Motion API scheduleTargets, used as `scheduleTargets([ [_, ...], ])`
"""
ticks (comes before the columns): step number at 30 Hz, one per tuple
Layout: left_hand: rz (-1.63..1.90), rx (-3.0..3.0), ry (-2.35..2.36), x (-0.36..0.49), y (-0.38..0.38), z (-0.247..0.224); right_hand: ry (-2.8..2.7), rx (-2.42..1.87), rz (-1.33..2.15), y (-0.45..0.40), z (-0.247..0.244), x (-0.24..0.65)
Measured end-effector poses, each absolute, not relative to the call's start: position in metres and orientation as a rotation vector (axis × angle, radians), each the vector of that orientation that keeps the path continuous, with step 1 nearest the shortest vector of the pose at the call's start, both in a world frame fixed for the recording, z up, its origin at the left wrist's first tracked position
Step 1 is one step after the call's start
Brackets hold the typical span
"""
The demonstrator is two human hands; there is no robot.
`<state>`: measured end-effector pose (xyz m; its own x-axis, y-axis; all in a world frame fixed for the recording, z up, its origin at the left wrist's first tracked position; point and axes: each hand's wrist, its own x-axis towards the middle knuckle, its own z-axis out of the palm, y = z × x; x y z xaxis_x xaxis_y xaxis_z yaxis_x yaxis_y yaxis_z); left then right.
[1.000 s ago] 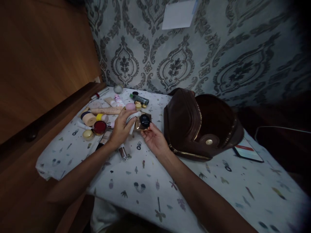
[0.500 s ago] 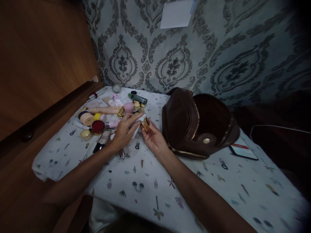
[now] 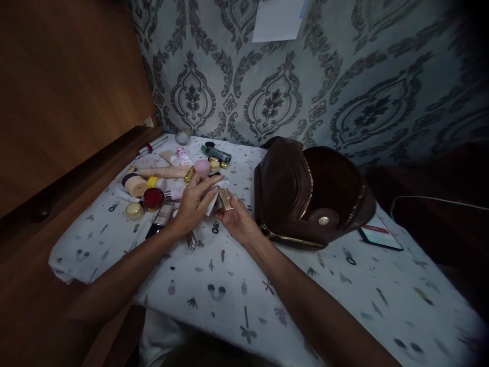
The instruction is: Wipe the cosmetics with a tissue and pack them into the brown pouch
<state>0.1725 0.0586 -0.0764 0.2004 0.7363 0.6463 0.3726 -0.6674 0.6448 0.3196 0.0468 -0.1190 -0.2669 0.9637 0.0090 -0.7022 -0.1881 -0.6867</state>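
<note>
In the middle of the head view my right hand [image 3: 237, 220] grips a small gold cosmetic case [image 3: 225, 199], its flat face turned up. Close beside it my left hand [image 3: 195, 202] is closed on a white wipe [image 3: 213, 200], whose edge lies against the case. Left of my hands several cosmetics are spread on the cloth: a dark red round jar [image 3: 153, 198], a foundation bottle [image 3: 160, 219] with a black cap, a pink sponge-like round item [image 3: 202, 167] and a green bottle [image 3: 216, 153]. My fingers partly hide the wipe and the case.
A brown leather bag [image 3: 282, 188] stands unzipped to the right, close to my right forearm. Behind it lies a phone [image 3: 381, 232]. Patterned cloth [image 3: 229, 285] covers the table; a wooden panel [image 3: 69, 92] borders the left and a papered wall [image 3: 229, 76] the back.
The gold case has turned in my right hand, so a different flat face now shows. My left hand with the wipe has shifted slightly. The things on the table stay put.
</note>
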Motion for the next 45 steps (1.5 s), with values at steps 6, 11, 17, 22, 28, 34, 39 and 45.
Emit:
scheduleTargets([
  [6, 1.552, 2.028, 1.026, 0.170, 0.065, -0.075, -0.823, -0.545, 1.727, 0.041, -0.111, 0.317],
  [11, 1.536, 1.927, 1.075, 0.166, 0.072, -0.079, -0.833, -0.566, 1.706, 0.040, -0.109, 0.314],
  [17, 1.498, 2.021, 1.180, 0.163, 0.077, -0.080, -0.829, -0.495, 1.781, 0.042, -0.112, 0.319],
  [22, 1.443, 2.018, 1.248, 0.162, 0.080, -0.084, -0.672, -0.412, 1.875, 0.046, -0.115, 0.324],
  [28, 1.387, 2.032, 1.237, 0.166, 0.078, -0.088, -0.482, -0.372, 1.905, 0.050, -0.117, 0.330],
  [34, 1.422, 2.101, 1.195, 0.165, 0.078, -0.092, -0.539, -0.383, 1.913, 0.050, -0.117, 0.329],
  [39, 1.440, 2.158, 1.145, 0.169, 0.068, -0.085, -0.616, -0.443, 1.890, 0.048, -0.113, 0.325],
  [45, 1.366, 2.372, 0.868, 0.173, 0.054, -0.077, -0.565, -0.442, 1.865, 0.051, -0.115, 0.326],
])
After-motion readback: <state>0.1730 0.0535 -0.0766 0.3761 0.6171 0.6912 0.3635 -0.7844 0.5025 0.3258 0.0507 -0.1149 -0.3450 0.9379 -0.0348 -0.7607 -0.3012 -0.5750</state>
